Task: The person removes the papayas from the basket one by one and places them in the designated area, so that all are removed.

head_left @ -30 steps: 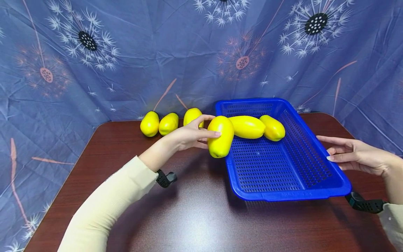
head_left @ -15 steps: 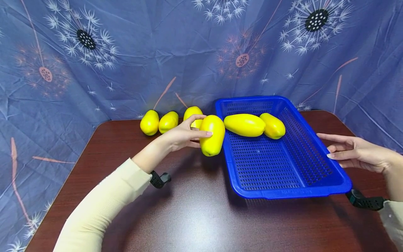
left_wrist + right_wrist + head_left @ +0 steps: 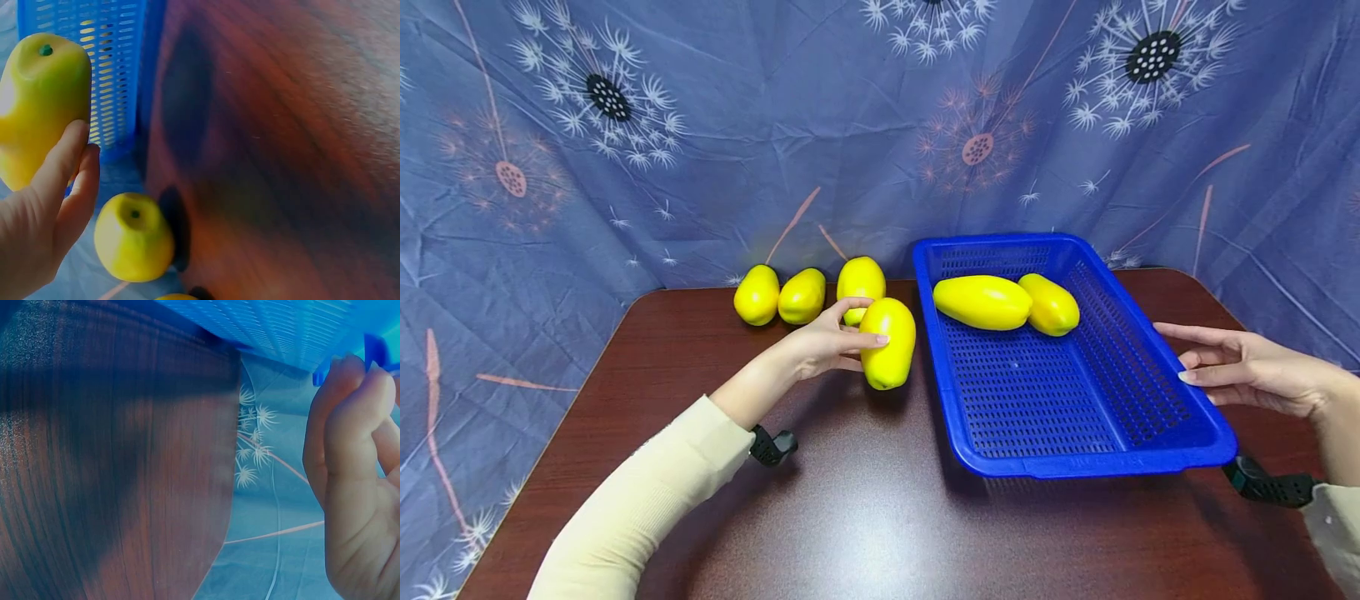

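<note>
My left hand (image 3: 823, 343) holds a yellow mango (image 3: 891, 354) upright between thumb and fingers, just left of the blue basket. In the left wrist view the held mango (image 3: 53, 106) shows a small green stem spot on its end. Its shadow lies apart from it on the table. My right hand (image 3: 1262, 371) grips the right rim of the blue plastic basket (image 3: 1022, 465); in the right wrist view its fingers (image 3: 353, 444) curl at the rim. Inside the basket, a long yellow fruit (image 3: 983, 302) lies against a shorter yellow mango (image 3: 1051, 306) near the back.
Along the back edge of the brown table (image 3: 820, 517) sit a left mango (image 3: 757, 296), a second mango (image 3: 802, 297) and a third mango (image 3: 861, 279), partly hidden by my left hand. A blue flower-print curtain (image 3: 775, 125) hangs directly behind the table.
My left hand has carried the mango leftward from the basket's left rim, and then a little lower. The right hand and the basket have stayed in place.
</note>
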### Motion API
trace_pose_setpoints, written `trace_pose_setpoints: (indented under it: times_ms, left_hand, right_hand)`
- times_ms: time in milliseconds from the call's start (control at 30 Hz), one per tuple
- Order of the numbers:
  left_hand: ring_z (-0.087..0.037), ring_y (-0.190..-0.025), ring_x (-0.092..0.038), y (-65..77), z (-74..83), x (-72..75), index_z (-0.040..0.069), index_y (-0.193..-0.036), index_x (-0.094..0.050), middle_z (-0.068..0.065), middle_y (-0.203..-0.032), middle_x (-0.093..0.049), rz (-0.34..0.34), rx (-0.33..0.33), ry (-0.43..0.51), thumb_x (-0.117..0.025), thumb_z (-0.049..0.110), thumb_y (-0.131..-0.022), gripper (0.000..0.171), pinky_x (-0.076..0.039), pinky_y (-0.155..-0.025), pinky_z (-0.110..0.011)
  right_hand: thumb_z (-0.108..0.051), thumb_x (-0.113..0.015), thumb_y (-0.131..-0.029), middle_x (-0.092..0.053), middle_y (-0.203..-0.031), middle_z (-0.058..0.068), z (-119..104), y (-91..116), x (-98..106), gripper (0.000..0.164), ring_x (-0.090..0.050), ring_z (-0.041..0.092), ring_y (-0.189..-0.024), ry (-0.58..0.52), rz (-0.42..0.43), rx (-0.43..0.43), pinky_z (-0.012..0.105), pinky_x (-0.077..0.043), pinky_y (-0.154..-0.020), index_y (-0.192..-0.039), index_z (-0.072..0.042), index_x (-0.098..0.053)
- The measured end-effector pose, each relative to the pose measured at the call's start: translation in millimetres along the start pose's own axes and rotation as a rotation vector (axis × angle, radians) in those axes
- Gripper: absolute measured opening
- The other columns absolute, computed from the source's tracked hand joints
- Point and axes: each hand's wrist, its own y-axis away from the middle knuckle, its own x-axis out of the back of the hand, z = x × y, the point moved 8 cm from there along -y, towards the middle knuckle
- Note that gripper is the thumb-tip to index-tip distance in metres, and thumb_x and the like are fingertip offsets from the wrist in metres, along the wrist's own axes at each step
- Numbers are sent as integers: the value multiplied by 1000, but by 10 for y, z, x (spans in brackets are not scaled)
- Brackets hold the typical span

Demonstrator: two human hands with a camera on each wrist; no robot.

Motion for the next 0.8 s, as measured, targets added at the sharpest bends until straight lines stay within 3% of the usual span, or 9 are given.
trace_pose_setpoints:
  times_ms: [233, 633, 800]
  left_hand:
    - [-32, -102, -57, -16, -121, 88, 16, -143, -23, -28, -125, -48, 25, 5, 1, -61, 3, -88, 68, -49, -85, -47]
    - [-33, -107, -55, -35, -289, 192, 15, -143, -24, -27, -126, -49, 46, 19, -19, -61, 5, -89, 66, -45, -90, -49]
    - [-29, -101, -57, -58, -340, 220, 13, -143, -22, -27, -121, -52, 56, 15, -24, -62, 5, -88, 68, -44, -92, -46]
  right_hand:
    - [14, -32, -94, -64, -102, 6, 10, 0, -12, 65, -66, 26, -91, -28, -30, 12, 45, -52, -77, -138, -34, -42]
    - [14, -31, -95, -64, -103, 7, 3, -1, -20, 66, -66, 27, -91, -32, -43, 21, 46, -52, -77, -139, -34, -41]
    - [14, -32, -95, -64, -102, 7, 5, -6, -13, 66, -66, 28, -90, -16, -27, 21, 45, -52, -77, -139, -34, -41]
